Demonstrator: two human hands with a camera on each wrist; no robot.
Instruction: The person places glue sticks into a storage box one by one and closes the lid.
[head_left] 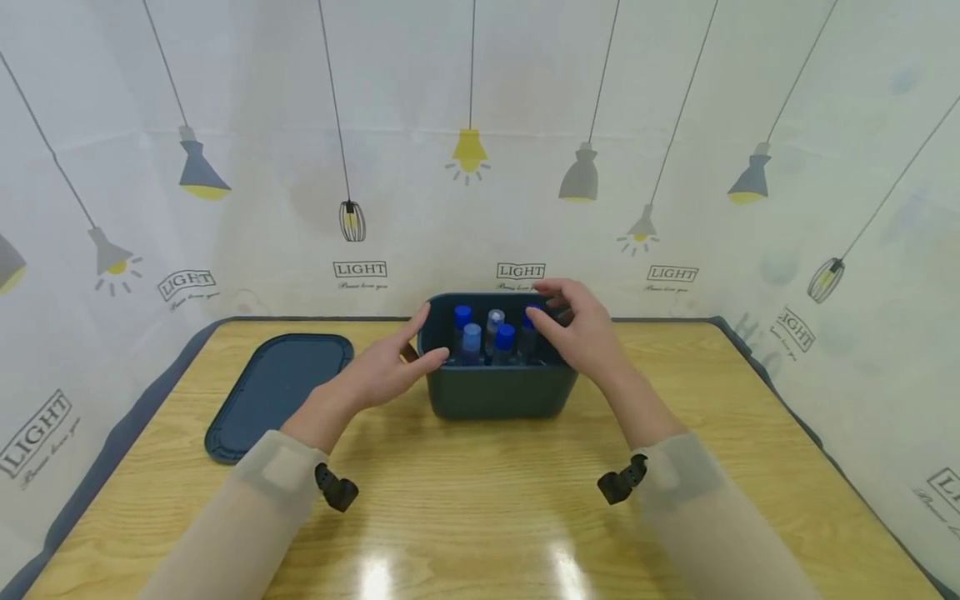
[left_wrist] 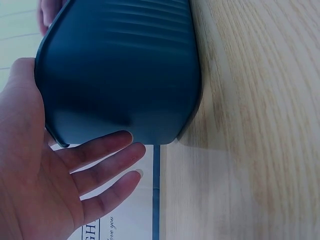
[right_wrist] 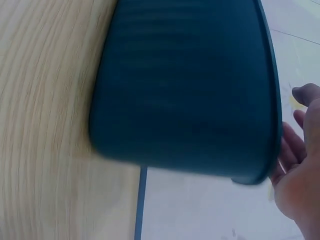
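A dark blue-green bin (head_left: 498,393) stands upright at the table's far side. Inside it are several slim clear bottles, most with blue caps, such as the front bottle (head_left: 505,337); one bottle (head_left: 496,318) has a pale, clear top. My left hand (head_left: 382,367) holds the bin's left end, thumb over the rim and the other fingers outside, spread along the end wall in the left wrist view. Over the right end, my right hand (head_left: 585,329) has thumb and fingers apart, the thumb tip right at the blue cap of the rightmost bottle (head_left: 527,340). The bottles' lower parts are hidden by the bin.
A flat dark blue lid (head_left: 281,396) with rounded corners lies on the wooden table (head_left: 465,500) left of the bin. Close behind the bin rises a white curtain (head_left: 420,167) printed with lamps, which also runs along both sides.
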